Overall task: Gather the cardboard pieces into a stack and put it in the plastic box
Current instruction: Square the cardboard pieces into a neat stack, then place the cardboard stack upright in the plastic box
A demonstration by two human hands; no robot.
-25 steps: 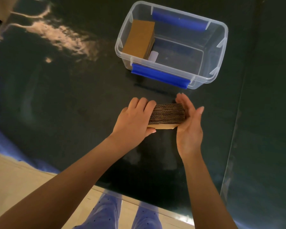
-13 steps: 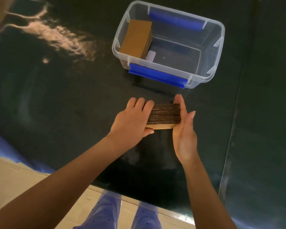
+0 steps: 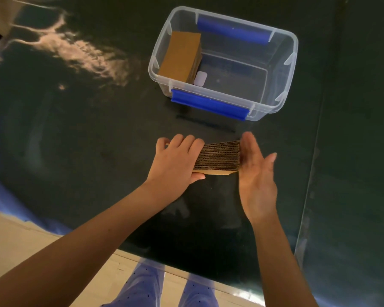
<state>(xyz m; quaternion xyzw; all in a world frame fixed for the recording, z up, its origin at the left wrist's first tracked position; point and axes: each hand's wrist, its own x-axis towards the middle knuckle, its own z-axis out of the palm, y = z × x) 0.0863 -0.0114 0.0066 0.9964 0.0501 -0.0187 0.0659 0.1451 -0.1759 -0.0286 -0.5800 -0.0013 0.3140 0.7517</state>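
**Cardboard stack squared between two hands, near the box**

We find the cardboard stack standing on edge on the dark bench, its corrugated edges facing up toward the camera, just short of the plastic box. One tan sheet at the near side projects slightly beyond the rest, so the pile is not fully flush.

The left hand closes its grip on the left end, fingers curled over the top and the thumb under the near edge. The right hand is flat and open, palm pressed against the right end, fingers extended and not wrapped round anything.

In our judgement the stack is light and stiff as a block, but loose: the sheets are free to slide on one another and to fan out if the pressure eases. We advise taking hold across the two ends, with inward pressure maintained and a thumb beneath the near sheet, lifting the whole as one body.

The plastic box is open, with blue clips on its near and far sides. An earlier cardboard stack leans at its left end; the remaining floor appears free.
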